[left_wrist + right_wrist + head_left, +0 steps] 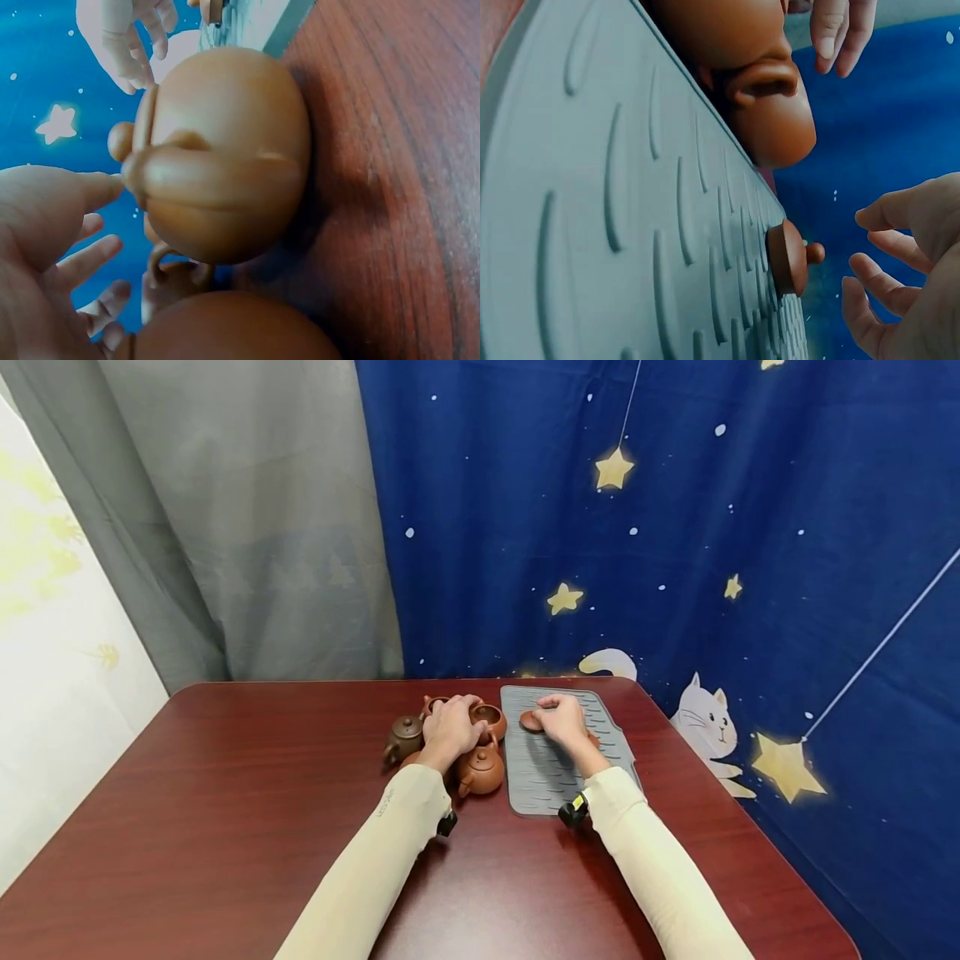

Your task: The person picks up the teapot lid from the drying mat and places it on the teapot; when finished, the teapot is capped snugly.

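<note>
Nearest was a lidded brown teapot (481,768) on the table, its long axis slanting from what looked like a spout at near left to a handle at far right. It seemed stiff, fairly heavy and breakable, best held by handle and body. The left hand (452,725) hung over it and its neighbours, a dark teapot (405,735) and a lidless pot (501,724), fingers spread, gripping nothing. On the grey mat (536,785) to the right sat a small lid (786,259), round with no long axis, knob upward; it looked light, hard and brittle, best pinched by the knob. The right hand (922,262) was just beside it, fingers parted, holding nothing. A starry blue curtain (487,527) hung behind.
</note>
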{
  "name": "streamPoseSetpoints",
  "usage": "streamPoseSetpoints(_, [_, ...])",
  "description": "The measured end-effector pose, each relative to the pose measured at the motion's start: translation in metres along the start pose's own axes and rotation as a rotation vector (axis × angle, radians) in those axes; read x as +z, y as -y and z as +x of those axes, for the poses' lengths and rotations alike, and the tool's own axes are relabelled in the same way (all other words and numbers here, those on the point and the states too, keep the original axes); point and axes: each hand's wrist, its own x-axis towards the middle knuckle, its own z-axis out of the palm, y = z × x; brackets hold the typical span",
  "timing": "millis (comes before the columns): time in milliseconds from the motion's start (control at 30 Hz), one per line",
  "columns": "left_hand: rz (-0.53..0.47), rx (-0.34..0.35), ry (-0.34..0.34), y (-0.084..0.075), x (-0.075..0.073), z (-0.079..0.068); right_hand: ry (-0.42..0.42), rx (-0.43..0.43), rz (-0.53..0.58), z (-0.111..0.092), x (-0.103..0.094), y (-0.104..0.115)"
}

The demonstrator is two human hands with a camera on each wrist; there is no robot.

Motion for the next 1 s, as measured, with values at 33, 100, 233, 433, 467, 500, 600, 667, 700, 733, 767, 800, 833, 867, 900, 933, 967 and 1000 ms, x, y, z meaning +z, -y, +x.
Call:
streamPoseSetpoints(33, [-0.002,-0.004,-0.002,0.001,0.001,0.001,-0.001,0.005,-0.007,0.001,0.001,-0.001])
streamPoseSetpoints(100, [0.0,-0.012,0.001,0.004,0.003,0.003,0.008,0.011,-0.017,0.004,0.002,-0.004])
streamPoseSetpoints(233, [0.015,-0.021,0.032,0.007,0.007,0.006,0.024,0.019,-0.049,0.007,0.004,-0.009])
streamPoseSetpoints(433, [0.039,-0.027,0.051,0.006,0.009,0.005,0.047,0.063,-0.06,0.011,0.01,-0.014])
streamPoseSetpoints(467, [0.041,-0.028,0.052,0.006,0.009,0.005,0.052,0.066,-0.058,0.011,0.011,-0.015])
streamPoseSetpoints(500, [0.045,-0.03,0.052,0.005,0.01,0.006,0.057,0.067,-0.056,0.012,0.011,-0.016])
streamPoseSetpoints(600, [0.052,-0.032,0.046,0.005,0.011,0.007,0.066,0.058,-0.041,0.013,0.014,-0.019])
streamPoseSetpoints(667, [0.058,-0.036,0.045,0.005,0.013,0.008,0.073,0.053,-0.031,0.014,0.015,-0.021])
streamPoseSetpoints(700, [0.061,-0.04,0.043,0.005,0.014,0.008,0.077,0.052,-0.025,0.015,0.015,-0.021])
streamPoseSetpoints(733, [0.065,-0.04,0.038,0.006,0.014,0.008,0.08,0.053,-0.019,0.015,0.016,-0.022])
streamPoseSetpoints(767, [0.068,-0.039,0.033,0.006,0.015,0.008,0.081,0.055,-0.014,0.015,0.016,-0.022])
streamPoseSetpoints(800, [0.073,-0.04,0.029,0.006,0.015,0.009,0.081,0.053,-0.016,0.016,0.017,-0.022])
streamPoseSetpoints(833, [0.076,-0.039,0.025,0.006,0.015,0.009,0.083,0.054,-0.01,0.016,0.017,-0.023])
streamPoseSetpoints(867, [0.076,-0.038,0.022,0.006,0.015,0.009,0.085,0.052,-0.008,0.017,0.017,-0.023])
streamPoseSetpoints(900, [0.079,-0.039,0.02,0.006,0.015,0.01,0.085,0.048,-0.007,0.017,0.018,-0.024])
streamPoseSetpoints(933, [0.082,-0.038,0.017,0.006,0.014,0.01,0.085,0.042,-0.008,0.018,0.018,-0.024])
streamPoseSetpoints(967, [0.084,-0.039,0.017,0.006,0.013,0.01,0.084,0.034,-0.012,0.018,0.018,-0.024])
streamPoseSetpoints(1000, [0.086,-0.042,0.019,0.005,0.013,0.01,0.083,0.025,-0.018,0.018,0.018,-0.025])
